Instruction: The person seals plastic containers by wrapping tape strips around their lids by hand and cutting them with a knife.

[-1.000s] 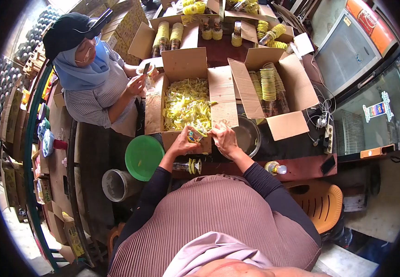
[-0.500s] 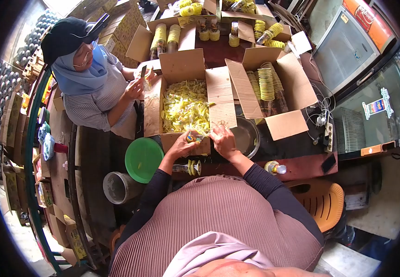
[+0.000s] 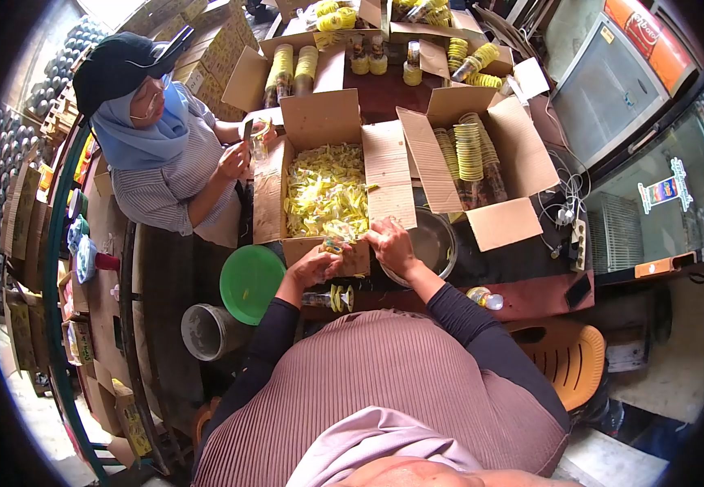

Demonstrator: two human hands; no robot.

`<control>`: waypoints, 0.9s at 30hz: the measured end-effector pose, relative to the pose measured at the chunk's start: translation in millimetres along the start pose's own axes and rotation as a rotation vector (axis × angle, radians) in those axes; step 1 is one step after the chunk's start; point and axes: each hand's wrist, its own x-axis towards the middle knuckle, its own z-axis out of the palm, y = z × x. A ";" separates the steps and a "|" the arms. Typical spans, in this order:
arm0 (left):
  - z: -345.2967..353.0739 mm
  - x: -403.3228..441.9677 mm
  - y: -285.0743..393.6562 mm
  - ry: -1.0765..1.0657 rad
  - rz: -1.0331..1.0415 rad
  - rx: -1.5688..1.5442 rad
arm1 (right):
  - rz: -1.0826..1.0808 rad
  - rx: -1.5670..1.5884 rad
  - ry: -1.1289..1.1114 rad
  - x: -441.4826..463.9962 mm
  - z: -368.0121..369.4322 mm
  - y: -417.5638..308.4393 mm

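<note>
An open cardboard box [image 3: 269,187] full of small yellow-wrapped pieces [image 3: 328,191] stands in front of me. At its near edge, my left hand [image 3: 313,266] is closed around a small clear plastic container [image 3: 334,245] with coloured print, partly hidden by the fingers. Close to its right, my right hand [image 3: 391,246] has its fingers pinched together beside the container's mouth; what they hold is too small to make out. Below my left hand, a clear container with yellow rings [image 3: 339,298] lies on its side.
A green round lid [image 3: 252,284] and grey bucket [image 3: 210,331] are at left, a metal bowl [image 3: 448,252] beside my right hand. A lidded jar [image 3: 484,298] lies at right. Another box [image 3: 522,166] holds stacked yellow-ringed containers [image 3: 469,150]. A co-worker [image 3: 165,162] handles something across the left corner.
My left hand has shifted slightly down and left with the container. My right hand stays almost in place. The co-worker's hands have moved a little.
</note>
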 end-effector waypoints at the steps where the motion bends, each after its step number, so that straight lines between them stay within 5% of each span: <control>1: -1.0 0.1 -0.6 -0.069 -0.004 -0.137 | -0.036 -0.044 0.030 0.7 0.1 0.2; 10: -0.3 8.2 -5.7 0.042 0.010 -0.101 | 0.416 0.210 0.009 2.6 9.7 -9.8; 17: -0.5 11.8 -15.4 0.088 0.085 -0.058 | 0.389 0.045 0.001 1.8 19.0 -11.0; 20: 0.2 6.5 -9.9 -0.117 0.031 -0.246 | 0.286 -0.112 -0.027 -0.1 21.0 0.4; 22: 14.3 1.4 -2.0 -0.091 0.096 -0.195 | 0.434 -0.194 0.023 -5.4 23.6 18.6; 24: 21.4 0.7 -0.3 -0.060 0.153 -0.122 | 0.595 -0.064 -0.099 -1.8 15.2 29.0; 27: 26.8 4.9 -0.5 0.290 0.254 0.239 | 0.581 -0.019 -0.062 -0.3 13.2 39.0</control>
